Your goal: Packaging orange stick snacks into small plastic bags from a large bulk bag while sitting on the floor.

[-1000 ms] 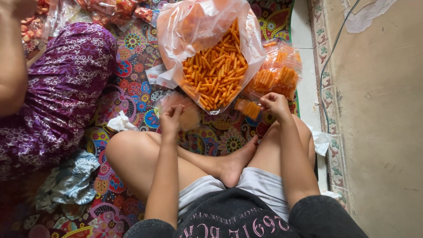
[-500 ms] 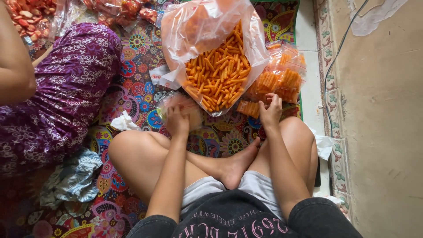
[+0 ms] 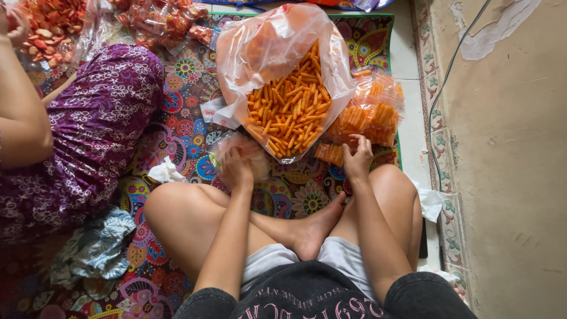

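I sit cross-legged on a patterned mat (image 3: pixel 295 195). A big clear plastic bag (image 3: pixel 277 53) lies open in front of me, full of orange snack sticks (image 3: pixel 292 112). My left hand (image 3: pixel 236 168) rests on a small clear plastic bag (image 3: pixel 248 150) near the big bag's lower left corner and grips it. My right hand (image 3: pixel 357 156) is at the edge of a pile of small filled packets of orange sticks (image 3: pixel 369 112), fingers curled on a small packet (image 3: pixel 331 153). Whether it grips that packet is unclear.
Another person in a purple patterned garment (image 3: pixel 94 130) sits at the left, with an arm (image 3: pixel 20 112) near bags of red snacks (image 3: pixel 53 29). A white crumpled paper (image 3: pixel 165 172) and a blue-grey cloth (image 3: pixel 94 251) lie on the mat. A tiled floor edge and wall (image 3: pixel 502 147) are at the right.
My right hand has drawn back from the packet pile toward my knee. My left hand stays on the small bag. The view has shifted slightly.
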